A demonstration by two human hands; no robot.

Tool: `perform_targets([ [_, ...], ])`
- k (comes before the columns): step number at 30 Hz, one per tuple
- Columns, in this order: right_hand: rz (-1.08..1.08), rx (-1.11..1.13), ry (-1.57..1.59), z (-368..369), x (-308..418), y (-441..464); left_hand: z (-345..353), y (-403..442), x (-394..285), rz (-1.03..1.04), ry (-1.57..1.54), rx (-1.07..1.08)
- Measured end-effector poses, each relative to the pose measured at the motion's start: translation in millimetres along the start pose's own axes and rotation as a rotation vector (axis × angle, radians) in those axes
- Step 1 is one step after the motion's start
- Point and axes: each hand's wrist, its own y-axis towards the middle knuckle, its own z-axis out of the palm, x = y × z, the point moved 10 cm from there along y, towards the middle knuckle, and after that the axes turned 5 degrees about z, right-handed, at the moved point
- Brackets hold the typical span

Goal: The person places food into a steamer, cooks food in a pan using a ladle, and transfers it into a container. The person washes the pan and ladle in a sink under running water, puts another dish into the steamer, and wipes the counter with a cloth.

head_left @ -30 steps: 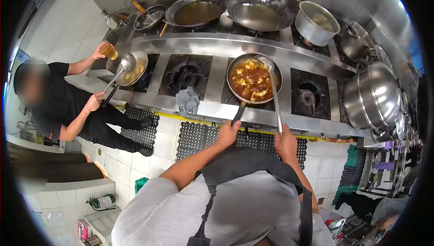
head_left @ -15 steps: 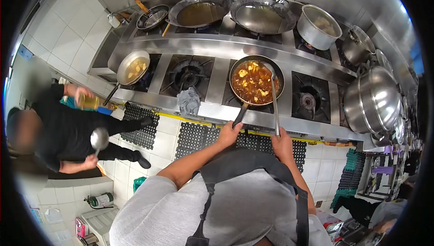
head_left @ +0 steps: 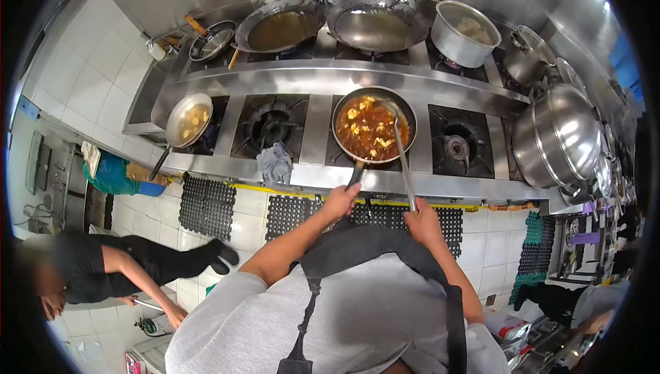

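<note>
My left hand (head_left: 340, 202) is wrapped round the black handle (head_left: 355, 174) of a frying pan (head_left: 336, 125) on the front row of the stove. Reddish-brown sauce with yellow, egg-like pieces (head_left: 364, 133) fills the pan. In my right hand (head_left: 423, 222) is the long metal handle of a ladle (head_left: 405, 168), whose bowl rests in the sauce at the pan's upper right. A grey cloth (head_left: 275, 164) lies on the stove's front edge, left of the pan.
A smaller pan (head_left: 188, 121) sits at the front left. Two woks (head_left: 280, 27) and a pot (head_left: 467, 34) stand behind. A large domed steamer (head_left: 557, 137) is at right. A co-worker (head_left: 103, 264) bends at lower left; another person (head_left: 577, 305) is at lower right.
The co-worker has moved away from the left pan toward the lower left. The view has shifted slightly. The ladle has stirred the sauce a little, and both my hands keep their grips.
</note>
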Motion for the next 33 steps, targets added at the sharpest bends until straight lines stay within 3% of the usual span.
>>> perform_targets([
  [2, -0.026, 0.021, -0.079, -7, 5, -6, 9, -5, -1, 0.072, 0.011, 0.004],
  [12, 0.002, 0.084, -0.219, -28, 13, -26, -4, 16, -1, 0.010, 0.055, -0.053],
  [16, 0.014, 0.058, -0.114, -31, 10, -20, -5, 9, -4, -0.019, -0.073, -0.029],
  [19, 0.007, -0.050, -0.158, -23, 6, 3, -16, 16, 47, -0.073, -0.311, 0.061],
  [23, -0.020, -0.179, -0.114, -12, 11, 36, -53, -18, 93, -0.221, -0.203, -0.058],
  [26, -0.066, -0.119, -0.091, 1, 15, 48, -69, -36, 138, -0.299, -0.215, -0.083],
  [29, -0.036, 0.042, 0.106, 23, -5, 58, -106, -53, 205, -0.226, -0.094, -0.136],
  [31, -0.019, 0.111, 0.164, 26, -3, 53, -133, -81, 264, -0.391, -0.159, -0.290],
  [33, -0.025, 0.144, 0.139, 20, 9, 41, -163, -93, 299, -0.117, 0.309, -0.157],
])
